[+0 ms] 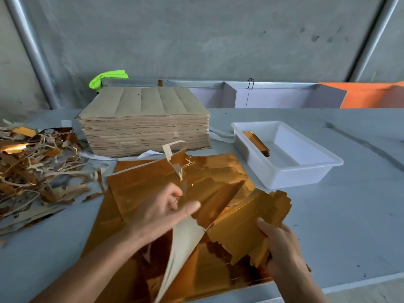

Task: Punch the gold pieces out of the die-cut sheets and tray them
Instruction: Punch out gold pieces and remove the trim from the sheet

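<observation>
- Head view: scrap pile (37, 169) lies at far left on the table (349, 215).
- Left hand (161, 213) pinches a torn waste strip (181, 243) over the gold sheets (140, 189).
- Right hand (282, 248) has its fingers curled around the gold pieces (251, 219).
- White tray (290, 169) at right holds a few pieces.

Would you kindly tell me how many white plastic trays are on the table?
1: the white plastic tray stands right of the brown sheet stack, holding some gold pieces.

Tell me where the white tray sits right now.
In the head view the white tray sits on the table's right side, just right of the tall sheet stack, beyond the right hand.
</observation>
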A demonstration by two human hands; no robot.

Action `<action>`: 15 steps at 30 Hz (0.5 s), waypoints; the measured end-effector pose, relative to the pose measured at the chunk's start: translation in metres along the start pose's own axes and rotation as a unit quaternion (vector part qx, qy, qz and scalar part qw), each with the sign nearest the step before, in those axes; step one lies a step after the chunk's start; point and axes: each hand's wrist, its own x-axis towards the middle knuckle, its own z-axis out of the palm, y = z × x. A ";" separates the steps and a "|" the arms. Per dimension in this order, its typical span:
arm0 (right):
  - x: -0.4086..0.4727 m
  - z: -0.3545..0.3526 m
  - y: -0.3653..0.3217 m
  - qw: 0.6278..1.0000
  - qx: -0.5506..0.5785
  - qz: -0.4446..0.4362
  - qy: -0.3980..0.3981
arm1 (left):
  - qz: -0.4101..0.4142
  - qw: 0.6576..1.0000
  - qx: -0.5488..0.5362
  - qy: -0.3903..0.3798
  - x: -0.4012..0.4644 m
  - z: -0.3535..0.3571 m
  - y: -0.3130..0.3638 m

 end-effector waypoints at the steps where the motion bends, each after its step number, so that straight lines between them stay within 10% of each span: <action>1: 0.001 0.002 0.001 1.000 -0.008 -0.006 -0.002 | 0.002 0.998 0.019 -0.052 -0.002 0.007 0.007; 5: -0.001 0.004 -0.001 0.998 -0.063 -0.024 -0.012 | 0.035 0.954 0.271 -0.126 -0.004 0.044 0.022; 15: 0.016 -0.046 -0.017 0.983 -0.126 -0.115 0.064 | -0.027 0.928 0.340 -0.150 0.004 0.042 0.028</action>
